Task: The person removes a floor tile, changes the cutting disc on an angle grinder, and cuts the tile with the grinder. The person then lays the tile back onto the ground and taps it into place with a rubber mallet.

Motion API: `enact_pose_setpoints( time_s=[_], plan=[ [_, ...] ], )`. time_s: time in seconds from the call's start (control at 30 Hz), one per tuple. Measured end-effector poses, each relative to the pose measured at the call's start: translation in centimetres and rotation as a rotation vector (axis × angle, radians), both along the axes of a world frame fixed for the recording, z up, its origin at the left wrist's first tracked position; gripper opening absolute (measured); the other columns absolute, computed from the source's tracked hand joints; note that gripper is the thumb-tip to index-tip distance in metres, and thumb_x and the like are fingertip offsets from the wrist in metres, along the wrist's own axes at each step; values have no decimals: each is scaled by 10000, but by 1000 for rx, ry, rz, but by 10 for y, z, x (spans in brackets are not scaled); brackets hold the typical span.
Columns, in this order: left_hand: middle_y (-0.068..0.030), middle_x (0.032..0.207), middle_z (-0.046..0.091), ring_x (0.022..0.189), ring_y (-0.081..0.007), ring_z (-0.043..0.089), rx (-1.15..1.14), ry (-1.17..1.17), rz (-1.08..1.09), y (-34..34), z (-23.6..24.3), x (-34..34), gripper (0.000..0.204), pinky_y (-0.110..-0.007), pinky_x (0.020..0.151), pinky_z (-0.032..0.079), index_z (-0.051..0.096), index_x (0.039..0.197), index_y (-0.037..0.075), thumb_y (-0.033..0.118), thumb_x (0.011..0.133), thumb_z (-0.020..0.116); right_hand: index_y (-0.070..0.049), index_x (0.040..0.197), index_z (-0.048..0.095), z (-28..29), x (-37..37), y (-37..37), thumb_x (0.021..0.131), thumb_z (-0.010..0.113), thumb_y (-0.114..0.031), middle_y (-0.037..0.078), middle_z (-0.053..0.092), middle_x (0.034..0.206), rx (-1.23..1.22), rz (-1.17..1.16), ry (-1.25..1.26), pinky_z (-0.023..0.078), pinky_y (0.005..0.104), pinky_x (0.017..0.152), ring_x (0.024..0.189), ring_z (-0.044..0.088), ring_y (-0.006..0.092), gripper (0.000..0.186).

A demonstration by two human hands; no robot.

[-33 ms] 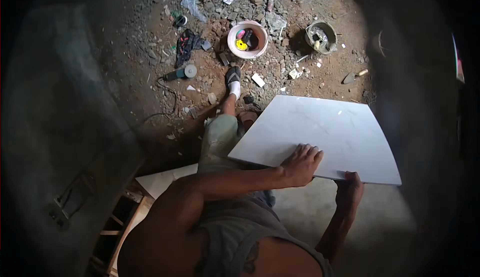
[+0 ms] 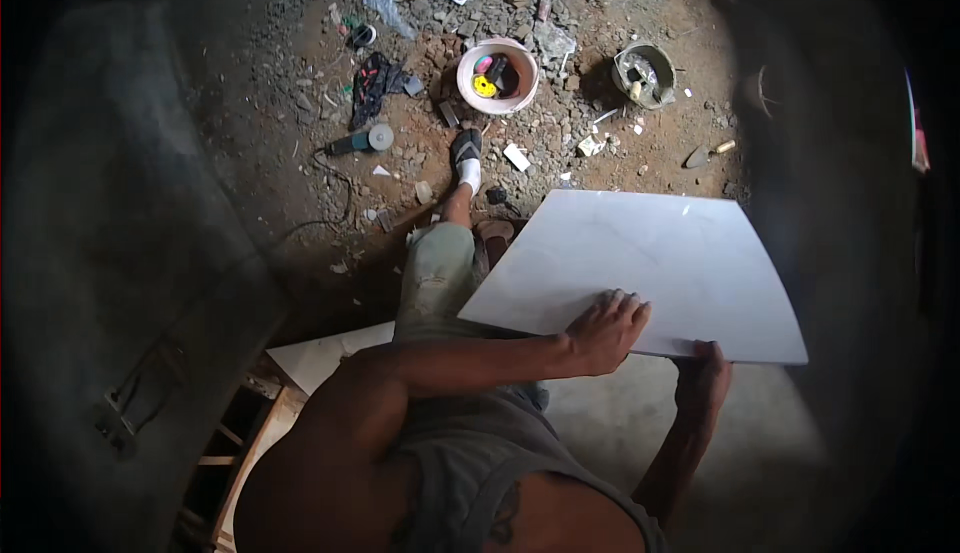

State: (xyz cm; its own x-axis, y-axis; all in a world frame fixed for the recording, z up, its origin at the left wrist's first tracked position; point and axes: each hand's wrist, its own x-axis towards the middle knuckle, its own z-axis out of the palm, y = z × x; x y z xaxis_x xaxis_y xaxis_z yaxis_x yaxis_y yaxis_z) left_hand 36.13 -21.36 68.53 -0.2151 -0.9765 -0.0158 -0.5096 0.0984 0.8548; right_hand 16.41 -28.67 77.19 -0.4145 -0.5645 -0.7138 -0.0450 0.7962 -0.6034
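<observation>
Left fingers lie parted on a white, faintly streaked slab; right fingers clasp it.

Grey sleeveless top, pale green shorts, white sock, dark sandal, possibly a tattoo.

Stony brown dirt floor; dark shadow rightward

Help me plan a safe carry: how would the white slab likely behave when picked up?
Probably stiff: the white slab shows no visible sag. Likely apt to chip at its corners, which look sharp and thin. Perhaps slippery too, given its smooth, slightly shiny face.
</observation>
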Motion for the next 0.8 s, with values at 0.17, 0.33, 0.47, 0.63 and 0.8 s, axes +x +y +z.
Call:
enact_pose_setpoints(
  time_s=[0.17, 0.33, 0.47, 0.63, 0.8],
  plan=[
    [-322, 1182, 557, 1089, -481, 583, 57, 212, 5, -16, 7, 48, 524, -496, 942, 509, 452, 1328, -137, 3, 830, 535, -1, 971, 547, 26, 106, -59, 874, 621, -115, 73, 539, 901, -109, 159, 42, 589, 384, 642, 761, 583, 173, 167],
    [-320, 1093, 596, 934, -477, 654, 34, 330, 290, -34, 32, 116, 569, -458, 796, 568, 475, 1323, -121, -13, 784, 624, 8, 953, 527, 35, 187, -102, 869, 663, -187, 60, 530, 865, -151, 614, 237, 477, 314, 632, 716, 553, 149, 252],
    [-309, 1134, 606, 969, -474, 657, 16, 243, 430, -31, 45, 158, 606, -455, 812, 567, 492, 1323, -108, -1, 755, 674, 55, 890, 584, 30, 255, -115, 843, 670, -275, 70, 561, 781, -212, 779, 285, 449, 330, 620, 660, 531, 188, 343],
    [-327, 1186, 609, 1042, -469, 645, 59, 142, 576, -23, 69, 221, 661, -457, 871, 565, 473, 1355, -110, 11, 737, 676, 72, 949, 632, 43, 344, -120, 857, 627, -250, 98, 621, 737, -287, 1008, 116, 467, 325, 620, 645, 563, 186, 335],
    [-218, 789, 664, 658, -320, 660, 256, 52, 773, -7, 98, 324, 124, -427, 563, 486, 656, 841, -52, 32, 760, 700, 54, 1387, 509, 9, 415, -130, 1014, 574, -415, 244, 702, 1090, -445, 1101, -661, 598, 367, 774, 834, 729, 276, 603]
  ],
)
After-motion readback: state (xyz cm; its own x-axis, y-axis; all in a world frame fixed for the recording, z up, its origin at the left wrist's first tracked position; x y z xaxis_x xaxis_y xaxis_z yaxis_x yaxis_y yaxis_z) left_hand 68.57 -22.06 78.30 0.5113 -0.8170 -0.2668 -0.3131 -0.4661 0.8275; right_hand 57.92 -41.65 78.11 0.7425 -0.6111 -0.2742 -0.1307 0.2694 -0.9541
